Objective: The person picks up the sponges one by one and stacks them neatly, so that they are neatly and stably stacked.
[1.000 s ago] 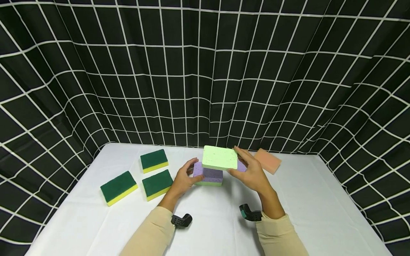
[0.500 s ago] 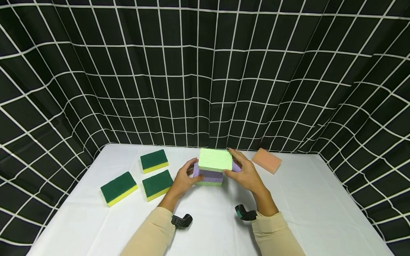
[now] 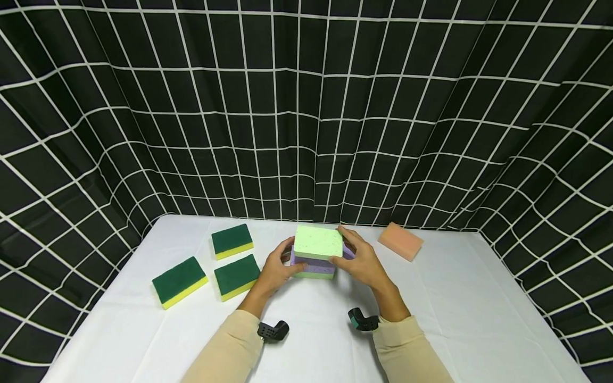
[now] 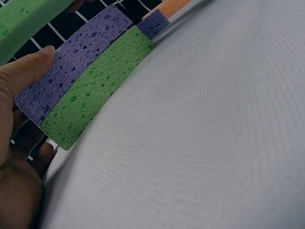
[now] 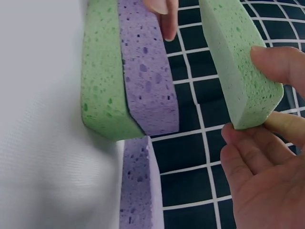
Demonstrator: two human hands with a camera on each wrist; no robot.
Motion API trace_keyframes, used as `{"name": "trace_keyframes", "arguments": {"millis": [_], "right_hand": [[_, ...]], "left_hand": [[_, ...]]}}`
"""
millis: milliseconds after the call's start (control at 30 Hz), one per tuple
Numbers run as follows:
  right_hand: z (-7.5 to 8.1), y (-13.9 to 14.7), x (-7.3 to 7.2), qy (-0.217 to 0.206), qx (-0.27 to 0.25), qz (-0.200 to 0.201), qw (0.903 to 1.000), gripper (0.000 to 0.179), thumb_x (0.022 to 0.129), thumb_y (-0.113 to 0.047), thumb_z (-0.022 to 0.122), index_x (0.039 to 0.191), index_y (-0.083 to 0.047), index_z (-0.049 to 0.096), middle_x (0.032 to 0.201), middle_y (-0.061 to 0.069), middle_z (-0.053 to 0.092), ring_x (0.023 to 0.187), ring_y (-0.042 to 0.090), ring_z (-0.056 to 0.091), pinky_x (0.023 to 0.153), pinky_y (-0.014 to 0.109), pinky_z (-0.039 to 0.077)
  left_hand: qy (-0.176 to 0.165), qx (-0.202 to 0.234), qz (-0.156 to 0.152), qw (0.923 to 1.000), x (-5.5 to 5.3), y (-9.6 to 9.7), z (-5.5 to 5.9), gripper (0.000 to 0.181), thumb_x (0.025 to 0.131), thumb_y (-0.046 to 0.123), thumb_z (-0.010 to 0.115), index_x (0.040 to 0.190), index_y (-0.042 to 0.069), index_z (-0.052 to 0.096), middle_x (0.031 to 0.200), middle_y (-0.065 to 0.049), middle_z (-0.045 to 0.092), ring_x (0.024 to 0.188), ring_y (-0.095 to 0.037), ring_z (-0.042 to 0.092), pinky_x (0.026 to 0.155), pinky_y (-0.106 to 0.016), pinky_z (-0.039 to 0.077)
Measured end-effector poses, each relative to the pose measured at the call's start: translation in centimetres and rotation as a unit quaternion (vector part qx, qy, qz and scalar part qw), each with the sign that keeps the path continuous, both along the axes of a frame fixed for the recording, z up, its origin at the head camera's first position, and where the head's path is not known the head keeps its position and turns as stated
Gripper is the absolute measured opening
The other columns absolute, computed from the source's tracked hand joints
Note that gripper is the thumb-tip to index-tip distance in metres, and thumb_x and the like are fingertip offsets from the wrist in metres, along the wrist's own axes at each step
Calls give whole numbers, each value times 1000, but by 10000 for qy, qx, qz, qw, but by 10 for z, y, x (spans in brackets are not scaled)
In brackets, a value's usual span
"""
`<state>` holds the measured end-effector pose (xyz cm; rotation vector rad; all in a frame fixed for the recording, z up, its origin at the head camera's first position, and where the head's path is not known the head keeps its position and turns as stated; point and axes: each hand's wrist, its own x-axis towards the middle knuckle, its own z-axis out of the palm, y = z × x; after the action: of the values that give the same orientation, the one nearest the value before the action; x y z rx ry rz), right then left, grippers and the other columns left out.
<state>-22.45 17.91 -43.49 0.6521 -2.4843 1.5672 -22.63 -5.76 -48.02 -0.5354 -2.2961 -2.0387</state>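
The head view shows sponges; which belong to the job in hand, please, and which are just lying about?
Likely in the job:
upper green sponge, in the right hand
purple sponge, in the left hand
lower green sponge, beneath it

Likely just lying about:
three green-and-yellow sponges
orange sponge
second purple sponge (role unclear)

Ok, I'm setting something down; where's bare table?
Widest: right of the right sleeve, nearer than the orange sponge. Smaller: between it and the left sleeve. Crowded: where the left hand and right hand hold paler sponges, and around three dark green sponges.
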Motion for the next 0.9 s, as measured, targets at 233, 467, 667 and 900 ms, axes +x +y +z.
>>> {"name": "trace_keyframes", "arguments": {"millis": [233,467,667,900], "right_hand": [[-14,-1,-8,-34,118,8,9999,80,77,-3,79,144,8,36,144,20,40,131,32,40,104,42,36],[-18,-7,-9,-157,293,-98,9994,79,78,1,78,143,10,36,145,24,37,132,35,38,104,45,35],[7,-15,9,-295,260,-11,9992,74,78,7,75,139,17,34,139,33,39,127,44,41,102,52,35],[-9,-12,0,-261,260,58,9993,74,78,8,74,140,17,34,137,31,42,126,43,42,102,51,36]], "left_hand": [[-11,8,-7,10000,0,-1,-2,75,81,3,77,145,-3,37,136,-24,46,124,-39,43,102,-53,34],[-61,2,54,10000,1,0,0,76,80,1,77,144,-5,36,134,-24,48,124,-37,42,103,-54,33],[-93,22,6,10000,2,0,0,78,79,-1,77,145,-5,34,136,-24,47,125,-36,42,103,-53,32],[-131,86,-111,9998,0,-2,-2,84,78,-1,78,147,-5,30,138,-23,45,125,-35,41,103,-51,32]]}}
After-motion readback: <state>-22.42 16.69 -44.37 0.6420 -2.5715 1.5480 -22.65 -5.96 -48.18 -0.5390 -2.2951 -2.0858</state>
